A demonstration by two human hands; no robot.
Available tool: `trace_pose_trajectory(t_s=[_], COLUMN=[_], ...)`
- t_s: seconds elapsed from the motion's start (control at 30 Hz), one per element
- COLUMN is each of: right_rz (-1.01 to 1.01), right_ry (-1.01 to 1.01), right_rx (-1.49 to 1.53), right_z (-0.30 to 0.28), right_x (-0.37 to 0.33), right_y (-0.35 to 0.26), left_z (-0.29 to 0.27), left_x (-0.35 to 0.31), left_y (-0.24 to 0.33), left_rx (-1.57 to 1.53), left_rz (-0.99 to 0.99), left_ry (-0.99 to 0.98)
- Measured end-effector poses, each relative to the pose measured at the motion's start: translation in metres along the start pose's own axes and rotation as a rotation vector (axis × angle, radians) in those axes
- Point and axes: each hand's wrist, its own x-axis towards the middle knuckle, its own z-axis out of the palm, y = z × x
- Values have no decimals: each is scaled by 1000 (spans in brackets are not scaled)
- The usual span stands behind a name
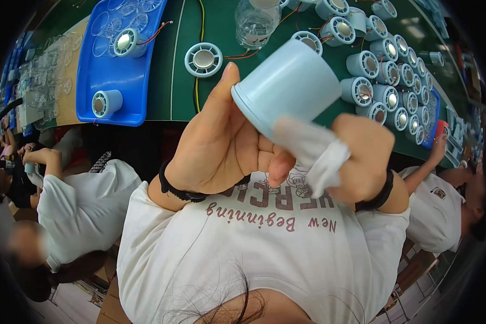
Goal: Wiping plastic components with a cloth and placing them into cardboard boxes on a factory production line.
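A light blue plastic cylinder (pixel 294 78), cup-like with a raised rim at one end, is held tilted in front of my chest. My left hand (pixel 216 132) is closed around its rim end, thumb along the edge and fingers curled beneath. A white cloth (pixel 321 156) is pinched in my right hand (pixel 364 154), which is smeared by motion. The cloth's blurred end lies against the cylinder's lower side. Past my left thumb, on the table, sits a light blue round part (pixel 203 59) with a slotted ring, a silver disc and red and black wires.
A blue tray (pixel 113 102) on the left carries similar parts and clear plastic cups. Behind the cylinder stands a clear bottle (pixel 256 27). Rows of light blue parts (pixel 386 97) fill the right of the green table (pixel 173 32). Other people sit on both sides.
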Motion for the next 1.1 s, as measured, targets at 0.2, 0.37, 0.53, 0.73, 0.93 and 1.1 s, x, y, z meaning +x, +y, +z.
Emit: trace_pose_trajectory(t_s=[0.2, 0.37, 0.53, 0.73, 0.93, 1.1], right_rz=[553, 790, 953, 1141, 1335, 1671], right_ry=[96, 332, 323, 24, -111, -71], right_rx=[-334, -254, -613, -739, -1106, -988], right_z=[-21, -109, -184, -262, -277, -282], right_x=[-12, -31, -46, -96, -164, -217], right_y=[53, 87, 139, 279, 460, 536], left_z=[7, 3, 2, 0, -7, 6], left_x=[-3, -2, -10, 12, 33, 30], left_y=[-2, -2, 2, -5, -7, -15], left_rx=[-23, 30, 1863, 2250, 2323, 2312], left_rz=[-7, -83, 344, 378, 453, 179], left_ry=[-73, -33, 149, 345, 500, 679])
